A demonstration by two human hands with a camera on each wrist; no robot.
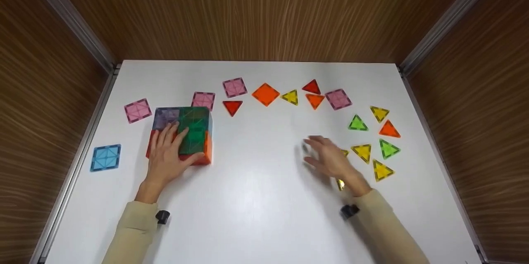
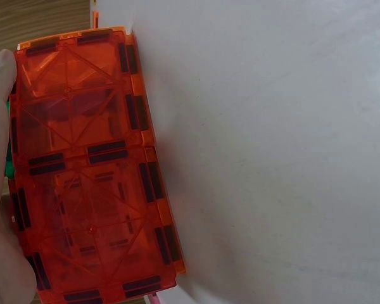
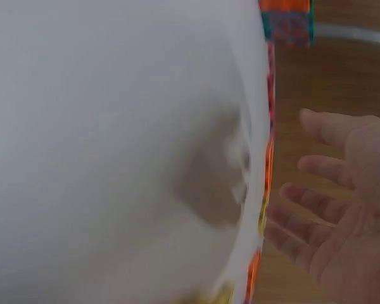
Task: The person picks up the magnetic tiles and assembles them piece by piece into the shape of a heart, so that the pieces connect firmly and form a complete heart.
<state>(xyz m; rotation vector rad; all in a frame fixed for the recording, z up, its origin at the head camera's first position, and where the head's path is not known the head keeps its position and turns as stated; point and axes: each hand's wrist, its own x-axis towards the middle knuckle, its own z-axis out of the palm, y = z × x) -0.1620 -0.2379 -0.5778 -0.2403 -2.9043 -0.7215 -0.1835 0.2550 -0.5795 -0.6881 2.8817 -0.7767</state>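
Observation:
A box built of translucent magnetic tiles stands left of the middle of the table. Its top looks green and purple, its sides orange and red. My left hand rests on it, fingers spread over the top and thumb along the near edge. In the left wrist view the box's red near wall shows two square tiles, with part of the hand at its left. Over the right half of the table is my right hand, slightly blurred. Its fingers are spread and hold nothing in the right wrist view. Yellow triangle tiles lie partly beneath it.
Several yellow, green and orange triangle tiles lie to the right. Along the back are pink squares, an orange square and more triangles. A blue square tile lies far left. Wood-grain walls bound the back and sides.

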